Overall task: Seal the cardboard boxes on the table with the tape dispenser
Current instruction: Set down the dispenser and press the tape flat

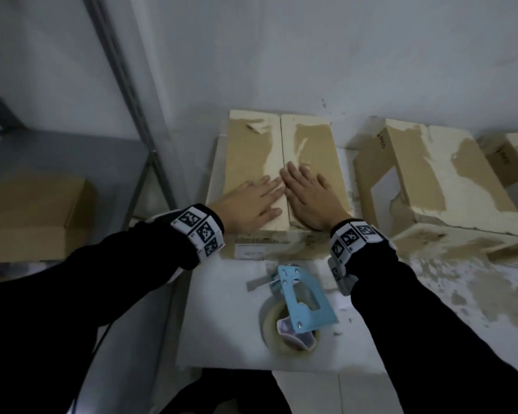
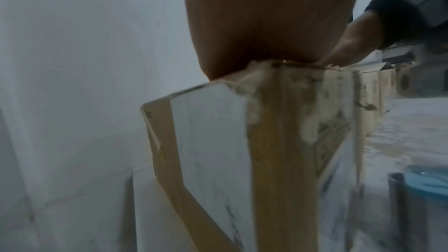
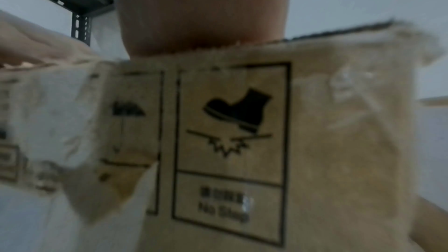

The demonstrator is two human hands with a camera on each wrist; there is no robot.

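A worn cardboard box point(image 1: 281, 144) stands at the middle back of the white table point(image 1: 222, 339), its two top flaps folded down and meeting at a centre seam. My left hand point(image 1: 251, 201) lies flat on the left flap and my right hand point(image 1: 308, 201) lies flat on the right flap, fingers straight, both pressing beside the seam. The blue tape dispenser point(image 1: 302, 303) with its clear tape roll lies on the table in front of the box, between my wrists, untouched. In the right wrist view the box front point(image 3: 230, 141) shows a boot symbol under my palm point(image 3: 203, 12).
A second torn box point(image 1: 431, 180) sits to the right, with part of a third box point(image 1: 515, 156) at the far right edge. A grey metal shelf point(image 1: 72, 150) with another box point(image 1: 33, 216) stands to the left. The white wall point(image 1: 311, 55) is right behind.
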